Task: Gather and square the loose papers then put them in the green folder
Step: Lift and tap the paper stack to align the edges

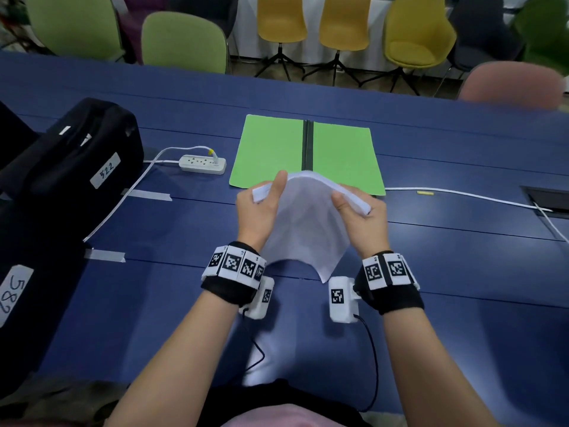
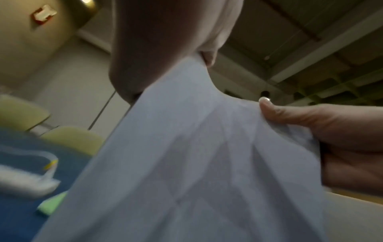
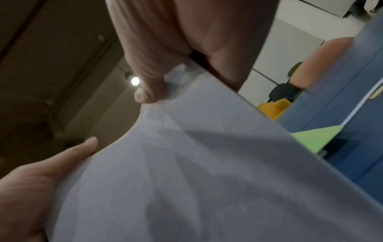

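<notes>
A stack of white papers (image 1: pixel 308 223) is held upright above the blue table, bowed into an arch along its top edge. My left hand (image 1: pixel 261 201) grips its upper left corner, thumb on the near face. My right hand (image 1: pixel 358 211) grips the upper right corner the same way. The stack's lower corner hangs just above the table near my wrists. The green folder (image 1: pixel 341 155) lies open and flat just beyond the papers. The papers (image 2: pixel 196 155) fill the left wrist view, with the right thumb at their edge. In the right wrist view the papers (image 3: pixel 207 172) hide most of the folder (image 3: pixel 311 137).
A white power strip (image 1: pixel 203 163) with its cable lies left of the folder. Black bags (image 1: pixel 77 161) with number labels sit at the far left. A white cable (image 1: pixel 462 195) runs to a table hatch (image 1: pixel 548 201) at the right. Chairs stand behind the table.
</notes>
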`<state>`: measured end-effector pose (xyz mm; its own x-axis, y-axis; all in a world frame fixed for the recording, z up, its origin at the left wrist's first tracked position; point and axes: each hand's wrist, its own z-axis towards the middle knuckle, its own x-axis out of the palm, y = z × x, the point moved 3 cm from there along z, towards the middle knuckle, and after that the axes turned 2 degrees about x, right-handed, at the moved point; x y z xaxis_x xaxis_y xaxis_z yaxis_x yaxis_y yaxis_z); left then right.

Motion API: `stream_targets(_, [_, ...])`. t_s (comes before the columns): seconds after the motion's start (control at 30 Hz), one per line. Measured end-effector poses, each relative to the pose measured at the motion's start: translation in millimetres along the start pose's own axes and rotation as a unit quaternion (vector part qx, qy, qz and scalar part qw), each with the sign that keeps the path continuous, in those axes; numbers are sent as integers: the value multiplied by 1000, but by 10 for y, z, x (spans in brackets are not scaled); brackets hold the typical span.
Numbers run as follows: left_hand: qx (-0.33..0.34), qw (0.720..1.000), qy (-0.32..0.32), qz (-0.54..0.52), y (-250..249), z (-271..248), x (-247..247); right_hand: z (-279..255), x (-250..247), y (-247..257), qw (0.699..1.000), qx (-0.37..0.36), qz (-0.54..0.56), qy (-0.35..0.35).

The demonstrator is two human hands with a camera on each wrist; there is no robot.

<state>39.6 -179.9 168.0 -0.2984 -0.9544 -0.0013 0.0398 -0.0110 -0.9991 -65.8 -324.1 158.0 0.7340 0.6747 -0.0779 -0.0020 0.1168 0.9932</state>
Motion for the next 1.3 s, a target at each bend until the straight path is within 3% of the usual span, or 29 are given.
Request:
stream_targets(0.1, [-39,999,27,23,173,-11,-60,-25,10,-118,999,42,-26,16])
stream_targets(0.2, [-15,997,16,79,241,109,-202,12,-48,-34,998,-1,-47,30])
stream_targets(0.27, [5,993,10,116,216,175,-264,44,-95,81,988,-41,-144,37])
stream_targets(0.4, [80,966,92,228,-10,133,-139,95,-110,268,909,-94,-391,106])
stream_targets(0.5, [89,969,153,172,-119,135,-106,71,-89,309,888,-159,-418,105])
stream_targets(0.57, [70,965,190,166,-56,175,-158,59,-176,240,895,-159,-408,82])
stream_targets(0.63, [62,924,204,317,128,223,-302,75,-319,121,930,-124,-339,69])
stream_targets(0.7, [8,885,189,424,413,262,-573,90,-486,-10,968,-83,-232,56])
stream_targets(0.73, [-23,890,184,416,554,281,-719,95,-568,-71,977,-66,-195,49])
stream_targets(0.8, [-67,929,175,320,754,305,-912,87,-699,-185,985,-34,-164,41])
stream_targets(0.9, [-97,990,89,54,797,305,-979,66,-761,-304,993,-14,-117,26])
stream_targets(0.97, [-120,979,100,-131,749,288,-913,64,-744,-374,999,-1,-53,9])
stream_targets(1.0, [-126,971,116,-164,735,283,-873,64,-726,-418,1000,5,-20,6])
stream_targets(1.1, [-119,973,146,-135,789,202,-791,29,-669,-656,998,66,-12,20])
stream_targets(1.2, [-129,981,139,-33,991,76,-734,-120,-624,-964,986,155,-51,46])
stream_targets(1.3, [-147,982,118,16,1084,-8,-668,-253,-651,-1136,979,198,-39,23])
